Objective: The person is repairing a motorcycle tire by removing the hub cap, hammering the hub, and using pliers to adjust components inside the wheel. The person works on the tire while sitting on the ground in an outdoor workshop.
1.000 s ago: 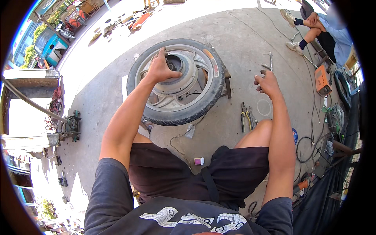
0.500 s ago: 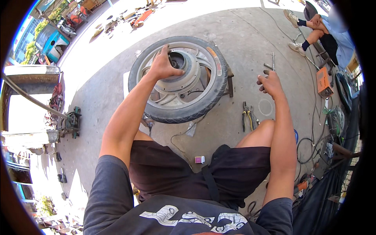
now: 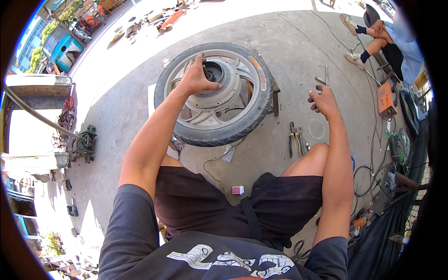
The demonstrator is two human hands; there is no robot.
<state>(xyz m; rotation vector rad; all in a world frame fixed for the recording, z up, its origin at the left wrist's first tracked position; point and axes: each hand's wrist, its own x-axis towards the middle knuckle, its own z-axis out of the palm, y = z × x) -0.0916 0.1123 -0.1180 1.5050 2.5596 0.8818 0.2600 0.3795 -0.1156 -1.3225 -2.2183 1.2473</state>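
A wheel with a black tyre [image 3: 219, 138] and a silver hub [image 3: 219, 95] lies flat, raised off the floor on a support partly hidden beneath it. My left hand [image 3: 193, 79] is over the hub, thumb and fingers spread wide; contact with its rim is hard to make out. Out to the right, my right hand [image 3: 324, 100] hovers over the concrete, fingers apart and slightly bent, with nothing visible in them. Just beyond its fingertips a T-shaped metal wrench [image 3: 326, 74] rests on the floor. Pliers with yellow-and-black handles [image 3: 292, 139] lie between the wheel and my right knee.
A small pink-and-white box [image 3: 238, 190] sits on the floor between my legs. An orange box-shaped machine [image 3: 386, 100] and cables [image 3: 372, 154] are at right, near a seated person [image 3: 392, 44]. Left stands a green metal vise-like device [image 3: 86, 143]. Bright sunlight covers the far floor.
The view has shifted very slightly. Both hands keep nearly the same places and poses, and the wheel and tools have not moved.
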